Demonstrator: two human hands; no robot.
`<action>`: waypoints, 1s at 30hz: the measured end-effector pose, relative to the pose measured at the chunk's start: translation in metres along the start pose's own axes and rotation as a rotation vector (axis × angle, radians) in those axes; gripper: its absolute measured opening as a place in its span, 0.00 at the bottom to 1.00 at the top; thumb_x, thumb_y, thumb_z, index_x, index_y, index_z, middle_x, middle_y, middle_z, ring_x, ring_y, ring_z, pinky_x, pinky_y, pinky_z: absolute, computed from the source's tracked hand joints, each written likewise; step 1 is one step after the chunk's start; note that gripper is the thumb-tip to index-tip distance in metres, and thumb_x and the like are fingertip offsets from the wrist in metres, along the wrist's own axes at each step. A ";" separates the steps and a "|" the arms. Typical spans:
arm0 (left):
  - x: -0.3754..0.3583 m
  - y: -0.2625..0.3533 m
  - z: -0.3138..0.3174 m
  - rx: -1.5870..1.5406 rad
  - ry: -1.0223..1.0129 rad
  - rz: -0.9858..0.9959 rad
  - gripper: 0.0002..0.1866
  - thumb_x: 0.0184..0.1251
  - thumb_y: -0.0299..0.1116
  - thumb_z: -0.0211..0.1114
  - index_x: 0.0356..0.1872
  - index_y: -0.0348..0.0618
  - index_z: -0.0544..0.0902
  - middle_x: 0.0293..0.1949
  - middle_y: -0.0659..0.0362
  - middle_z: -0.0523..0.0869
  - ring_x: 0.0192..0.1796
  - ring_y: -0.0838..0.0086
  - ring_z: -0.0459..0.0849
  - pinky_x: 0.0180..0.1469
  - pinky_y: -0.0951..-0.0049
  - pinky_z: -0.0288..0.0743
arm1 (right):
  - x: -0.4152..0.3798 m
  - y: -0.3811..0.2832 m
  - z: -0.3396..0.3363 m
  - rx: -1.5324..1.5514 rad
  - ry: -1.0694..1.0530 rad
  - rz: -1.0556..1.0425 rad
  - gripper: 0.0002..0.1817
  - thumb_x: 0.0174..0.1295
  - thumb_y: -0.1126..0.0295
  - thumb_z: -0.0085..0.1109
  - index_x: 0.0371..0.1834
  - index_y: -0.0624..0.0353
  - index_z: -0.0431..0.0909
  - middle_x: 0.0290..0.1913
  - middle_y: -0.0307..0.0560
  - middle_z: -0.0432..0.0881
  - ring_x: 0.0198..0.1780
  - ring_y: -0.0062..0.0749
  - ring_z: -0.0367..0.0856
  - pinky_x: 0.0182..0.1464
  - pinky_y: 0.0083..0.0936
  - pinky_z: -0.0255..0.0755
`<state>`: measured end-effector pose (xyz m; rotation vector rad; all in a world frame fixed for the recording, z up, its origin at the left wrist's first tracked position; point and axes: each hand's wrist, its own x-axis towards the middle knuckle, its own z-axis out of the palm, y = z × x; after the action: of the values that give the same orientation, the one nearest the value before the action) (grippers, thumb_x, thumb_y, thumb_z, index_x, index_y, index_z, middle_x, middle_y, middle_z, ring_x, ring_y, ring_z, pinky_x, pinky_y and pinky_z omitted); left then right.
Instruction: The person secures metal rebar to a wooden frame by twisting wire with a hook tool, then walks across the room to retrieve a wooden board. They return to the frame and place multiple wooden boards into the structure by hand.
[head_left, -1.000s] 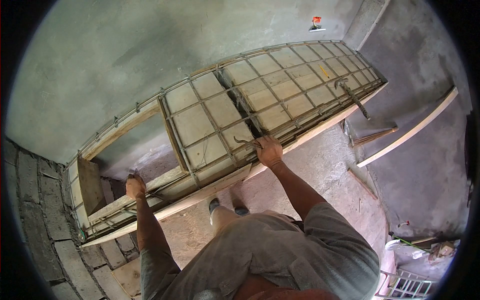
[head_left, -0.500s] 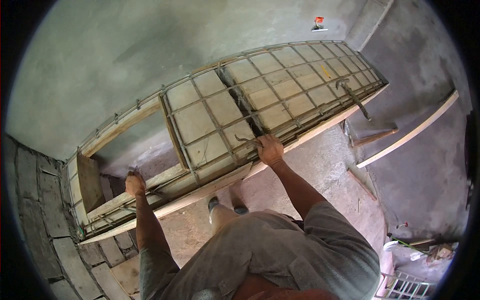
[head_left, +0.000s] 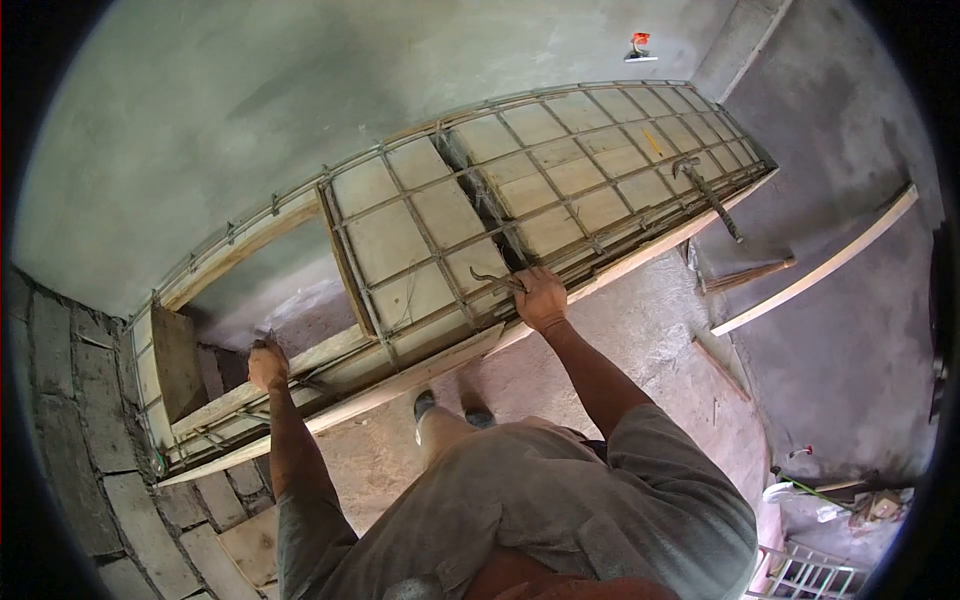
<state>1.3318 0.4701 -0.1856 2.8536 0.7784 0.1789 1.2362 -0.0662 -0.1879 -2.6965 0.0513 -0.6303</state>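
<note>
A wooden form [head_left: 400, 392] with a grid of steel bars [head_left: 430, 240] over boards runs along the wall. My left hand [head_left: 268, 364] is closed at the near edge of the rectangular opening, on something small I cannot make out. Further right, my right hand [head_left: 541, 298] is closed round a hooked metal tool [head_left: 492, 280] at the form's front edge, beside a dark gap between the boards. A hammer [head_left: 710, 200] lies across the bars to the right, its handle over the front edge. Near it is a yellow pencil-like stick [head_left: 652, 142].
A block wall [head_left: 75, 400] stands at the left. A long curved-looking board [head_left: 820, 262] and a shorter timber [head_left: 750, 275] are at the right. An orange-handled trowel [head_left: 640, 47] is at the far wall. A metal ladder-like frame [head_left: 815, 575] stands at lower right.
The view has shifted very slightly. Both hands remain in almost the same places, with the hooked tool still in my right hand.
</note>
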 end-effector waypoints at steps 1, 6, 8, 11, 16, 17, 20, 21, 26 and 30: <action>0.004 -0.006 0.007 0.014 0.014 0.023 0.21 0.70 0.49 0.50 0.44 0.46 0.84 0.45 0.48 0.87 0.47 0.50 0.86 0.48 0.52 0.78 | 0.000 -0.001 0.000 0.001 0.001 0.001 0.09 0.54 0.64 0.62 0.37 0.51 0.81 0.39 0.45 0.81 0.48 0.46 0.77 0.52 0.41 0.70; 0.003 -0.001 0.004 0.022 0.035 0.025 0.20 0.69 0.48 0.51 0.44 0.46 0.84 0.43 0.47 0.87 0.46 0.50 0.86 0.47 0.53 0.78 | 0.000 0.001 0.001 -0.011 -0.015 0.006 0.10 0.54 0.63 0.61 0.38 0.50 0.81 0.40 0.45 0.81 0.48 0.45 0.77 0.52 0.41 0.70; 0.004 -0.003 0.006 0.029 0.019 0.039 0.19 0.69 0.48 0.52 0.44 0.46 0.84 0.42 0.47 0.87 0.46 0.50 0.86 0.48 0.53 0.79 | 0.000 0.003 0.002 -0.019 -0.007 -0.002 0.10 0.54 0.63 0.60 0.39 0.51 0.81 0.40 0.45 0.81 0.48 0.45 0.77 0.52 0.41 0.70; 0.006 -0.008 0.012 -0.001 0.033 0.036 0.19 0.69 0.48 0.52 0.44 0.45 0.84 0.43 0.47 0.87 0.46 0.50 0.86 0.48 0.52 0.79 | 0.000 0.002 0.001 -0.017 -0.011 0.002 0.11 0.54 0.64 0.59 0.39 0.51 0.81 0.40 0.46 0.81 0.49 0.46 0.77 0.52 0.41 0.70; 0.008 -0.008 0.013 -0.014 0.036 0.009 0.19 0.68 0.48 0.52 0.44 0.46 0.84 0.43 0.48 0.87 0.47 0.50 0.86 0.48 0.54 0.78 | 0.000 0.000 -0.001 -0.014 -0.009 0.001 0.11 0.54 0.64 0.59 0.40 0.51 0.81 0.41 0.46 0.81 0.48 0.46 0.77 0.52 0.42 0.71; 0.008 -0.008 0.013 -0.039 0.038 0.008 0.19 0.68 0.48 0.52 0.44 0.46 0.84 0.44 0.48 0.87 0.47 0.50 0.85 0.49 0.54 0.78 | 0.000 0.001 -0.001 -0.011 -0.011 0.002 0.11 0.54 0.63 0.59 0.40 0.51 0.81 0.40 0.46 0.81 0.48 0.46 0.77 0.51 0.42 0.71; 0.005 -0.004 0.007 -0.060 0.008 -0.033 0.20 0.69 0.48 0.52 0.44 0.46 0.85 0.45 0.48 0.87 0.48 0.50 0.85 0.50 0.54 0.77 | 0.000 0.000 0.000 -0.006 -0.018 0.008 0.11 0.55 0.63 0.59 0.39 0.51 0.81 0.40 0.46 0.81 0.48 0.46 0.77 0.51 0.41 0.71; 0.006 -0.004 0.007 -0.060 0.008 -0.034 0.20 0.69 0.48 0.52 0.44 0.46 0.85 0.45 0.48 0.87 0.48 0.50 0.85 0.50 0.54 0.77 | 0.000 0.001 0.000 -0.004 -0.022 0.012 0.10 0.55 0.63 0.59 0.39 0.51 0.81 0.40 0.46 0.81 0.48 0.46 0.77 0.51 0.41 0.71; 0.011 -0.011 0.018 -0.054 0.036 -0.023 0.21 0.69 0.51 0.52 0.44 0.47 0.86 0.44 0.48 0.87 0.48 0.49 0.85 0.50 0.53 0.77 | 0.001 -0.002 -0.003 0.011 -0.004 0.005 0.09 0.56 0.64 0.58 0.38 0.53 0.81 0.39 0.48 0.81 0.47 0.48 0.77 0.51 0.42 0.71; 0.016 -0.015 0.022 -0.012 0.015 -0.010 0.23 0.69 0.53 0.51 0.44 0.47 0.86 0.44 0.48 0.87 0.47 0.49 0.85 0.50 0.52 0.77 | 0.002 -0.004 -0.007 0.026 0.026 -0.031 0.09 0.56 0.66 0.57 0.37 0.56 0.80 0.38 0.50 0.82 0.45 0.51 0.78 0.50 0.44 0.72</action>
<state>1.3414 0.4878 -0.2093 2.8400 0.7912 0.2032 1.2348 -0.0650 -0.1799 -2.6686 0.0076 -0.6710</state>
